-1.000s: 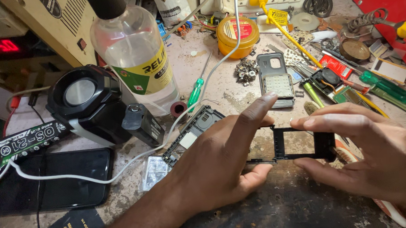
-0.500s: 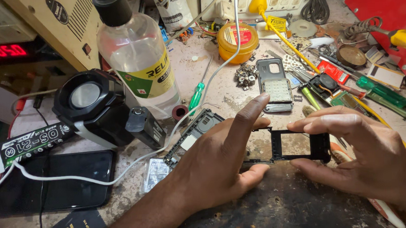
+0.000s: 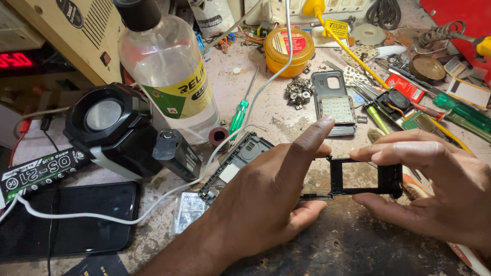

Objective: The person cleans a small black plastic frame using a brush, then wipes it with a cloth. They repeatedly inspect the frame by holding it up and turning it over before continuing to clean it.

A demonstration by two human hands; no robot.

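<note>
Two hands are working one part: I'm seeing the left hand (image 3: 265, 193) and the right hand (image 3: 444, 189) both closing on a black phone frame (image 3: 365, 177), an open rectangular bezel being held level just above the dark worn patch of the workbench (image 3: 341, 250). Left thumb is pinching the frame's left end from below, with the index finger sticking out straight above it and not touching. Right thumb and fingers are clamping the frame's right end. Just behind the frame, a grey phone back panel (image 3: 335, 102) is lying flat, and a second black housing piece (image 3: 235, 163) is sitting to the left of the left hand. A clear plastic bottle (image 3: 169, 75) with a black cap is standing upright further left, next to a black round-lens device (image 3: 113, 128). A green-handled screwdriver (image 3: 240, 113) is lying beside the bottle's base. A dark smartphone (image 3: 62, 220) is lying face up at the near left, with a white cable (image 3: 148, 207) running across its top edge. A yellow round tin (image 3: 289, 50) is sitting at the back. I'm reading a loose pile of tools on the right.
</note>
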